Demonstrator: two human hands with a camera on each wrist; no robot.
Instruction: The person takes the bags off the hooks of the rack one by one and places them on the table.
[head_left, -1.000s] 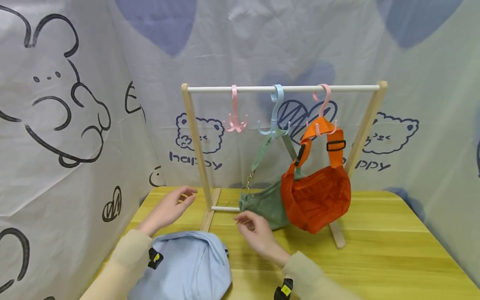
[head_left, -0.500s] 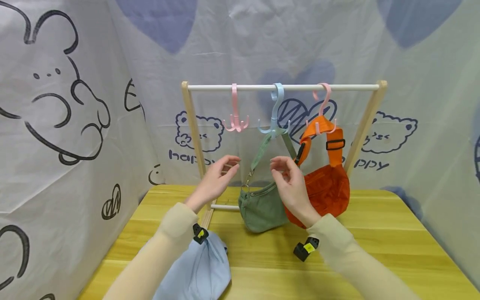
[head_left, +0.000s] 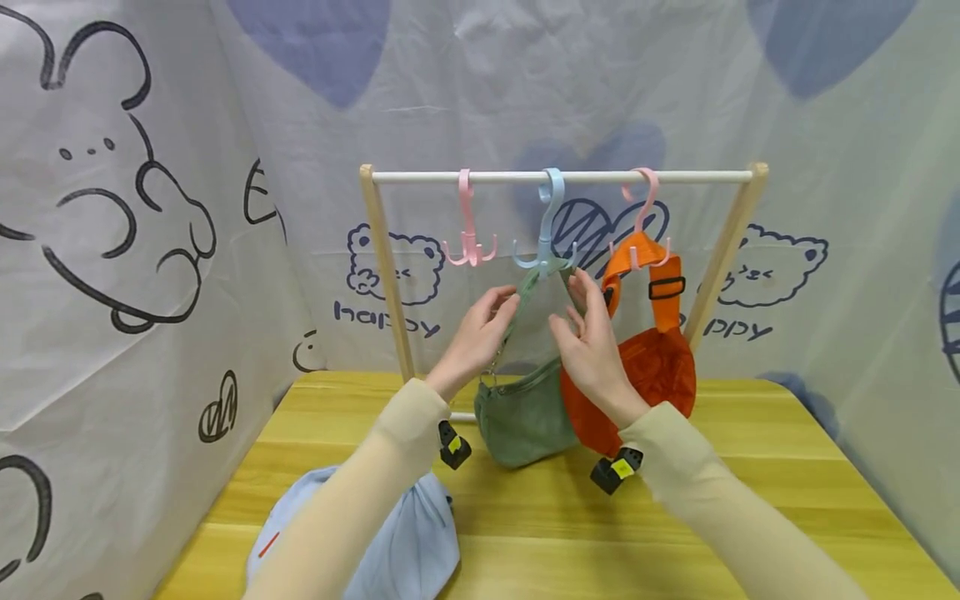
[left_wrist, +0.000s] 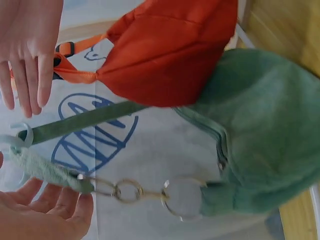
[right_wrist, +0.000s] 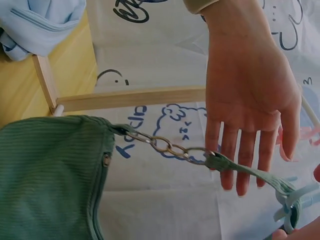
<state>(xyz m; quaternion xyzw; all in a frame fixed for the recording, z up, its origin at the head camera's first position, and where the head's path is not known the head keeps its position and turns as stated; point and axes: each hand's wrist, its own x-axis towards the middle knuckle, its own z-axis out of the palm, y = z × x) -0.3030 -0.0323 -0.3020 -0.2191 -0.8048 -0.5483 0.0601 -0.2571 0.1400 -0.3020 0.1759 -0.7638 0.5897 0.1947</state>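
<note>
A green shoulder bag hangs by its strap from the light blue multi-prong hook. My left hand is at the strap's left side, just above its chain. The right wrist view shows the left hand's extended fingers passing behind the strap. My right hand is raised by the strap's other side, fingers up and spread, fingertips just under the hook. It overlaps an orange-red bag hung from a pink hook. Neither hand grips anything.
A wooden rack with a white top bar stands on the wood-grain table. Another pink hook hangs at its left with nothing on it. A light blue bag lies front left, partly under my left forearm. Printed cloth surrounds the table.
Both hands have risen from low over the table to the green bag's strap, the left also moving right. The bags stay where they were.
</note>
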